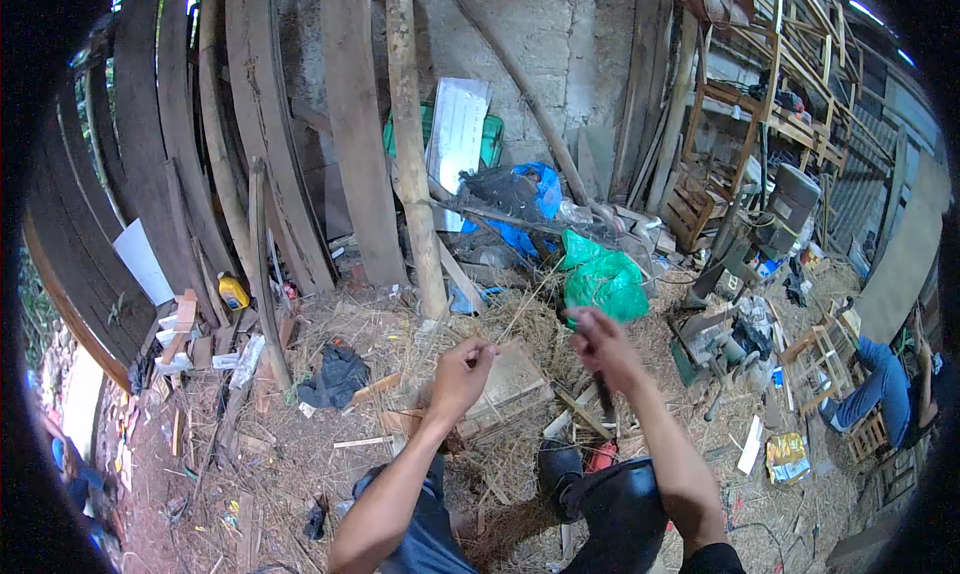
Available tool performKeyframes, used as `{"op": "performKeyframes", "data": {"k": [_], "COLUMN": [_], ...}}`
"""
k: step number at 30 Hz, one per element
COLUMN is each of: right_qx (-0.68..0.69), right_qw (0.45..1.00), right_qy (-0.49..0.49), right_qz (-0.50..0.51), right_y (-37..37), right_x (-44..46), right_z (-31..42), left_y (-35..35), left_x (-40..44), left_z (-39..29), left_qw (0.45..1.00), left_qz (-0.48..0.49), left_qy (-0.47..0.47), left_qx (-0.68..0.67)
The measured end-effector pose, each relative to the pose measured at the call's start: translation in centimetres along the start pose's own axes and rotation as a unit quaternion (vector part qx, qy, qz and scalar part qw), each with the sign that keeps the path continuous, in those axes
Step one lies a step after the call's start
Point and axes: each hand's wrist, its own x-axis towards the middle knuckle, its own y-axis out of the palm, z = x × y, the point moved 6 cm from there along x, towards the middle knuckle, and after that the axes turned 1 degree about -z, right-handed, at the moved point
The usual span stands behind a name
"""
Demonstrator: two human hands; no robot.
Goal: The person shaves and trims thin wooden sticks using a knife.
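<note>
My left hand [461,379] is raised over the straw-covered floor, its fingers closed in a pinch. Whatever it pinches, if anything, is too small to name. To its right, my right hand [607,352] is curled and slightly blurred, in front of a green plastic bag [608,286]. A dark, narrow, blade-like piece [606,399] shows just below this hand; I cannot tell whether the hand holds it. Between and below both hands lies a flat wooden board [507,379], with loose straw [522,319] behind it.
Wooden posts [405,134] and planks lean against the block wall. Left are a black plastic bag [341,376] and a yellow bottle [233,292]. On the right stand a wooden rack [765,94] and a gold packet [788,458]. Another person [880,389] sits at far right.
</note>
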Motion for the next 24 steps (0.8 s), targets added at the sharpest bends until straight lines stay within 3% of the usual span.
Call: {"op": "performKeyframes", "data": {"k": [4,9,13,16,18,19,20,21,24], "right_qx": [-0.015,0.008,-0.018,-0.070,-0.079,-0.088,-0.090,-0.043,-0.015], "right_qw": [0.996,0.992,0.997,0.996,0.996,0.996,0.993,0.994,0.998], "right_qy": [0.005,0.021,0.034,0.028,0.027,0.022,-0.003,-0.040,0.001], "right_qz": [0.092,0.121,0.074,0.048,0.035,0.022,-0.073,-0.089,-0.067], "right_y": [5.4,4.7,3.1,2.1,1.0,0.5,-1.0,-3.0,-4.0], "right_x": [0.1,1.5,1.7,1.6,2.0,2.2,2.2,2.7,2.5], "right_z": [-1.7,-2.0,-1.6,-1.1,-1.3,-1.2,-0.7,-0.4,-0.3], "left_y": [1.2,2.0,2.8,3.3,3.3,3.2,2.9,2.5,1.9], "left_x": [-0.4,-0.4,-0.6,-0.6,-0.7,-1.0,-1.2,-1.4,-1.8], "left_z": [-2.9,-3.9,-4.7,-4.6,-5.1,-5.2,-5.3,-5.4,-4.3], "left_qw": [0.998,0.994,0.985,0.991,0.991,0.991,0.990,0.988,0.980], "left_qz": [0.005,0.041,0.071,0.056,0.014,0.015,0.025,0.033,0.058], "left_qy": [0.026,0.006,-0.019,0.013,0.086,0.085,0.071,0.057,0.032], "left_qx": [0.055,0.099,0.154,0.123,0.101,0.100,0.121,0.142,0.187]}}
